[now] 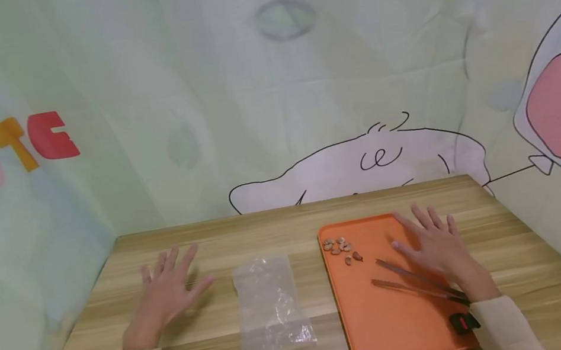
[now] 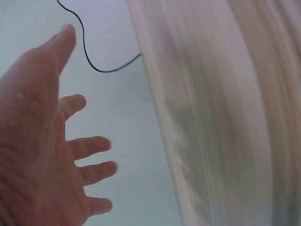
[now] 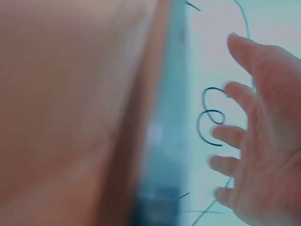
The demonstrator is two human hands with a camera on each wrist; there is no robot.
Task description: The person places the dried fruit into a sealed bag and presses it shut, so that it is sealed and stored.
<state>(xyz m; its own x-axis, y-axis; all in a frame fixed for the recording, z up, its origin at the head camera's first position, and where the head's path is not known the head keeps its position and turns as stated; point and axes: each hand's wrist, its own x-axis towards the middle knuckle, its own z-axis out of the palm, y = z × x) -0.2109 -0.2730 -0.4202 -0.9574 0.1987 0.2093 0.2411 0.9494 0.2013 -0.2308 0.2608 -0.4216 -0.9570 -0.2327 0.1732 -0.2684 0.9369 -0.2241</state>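
Head view: the left hand [image 1: 170,293] is spread, lower left. Lower right, the right hand [image 1: 437,247] is splayed, overlapping a rectangular orange tray [image 1: 382,322].

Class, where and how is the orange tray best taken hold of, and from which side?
Probably by the raised rim of the orange tray, at opposite sides: left hand coming from the left, right hand from the right. The tray lies flat with small brown pieces and a dark tool on it, so opposite holds should keep it level.
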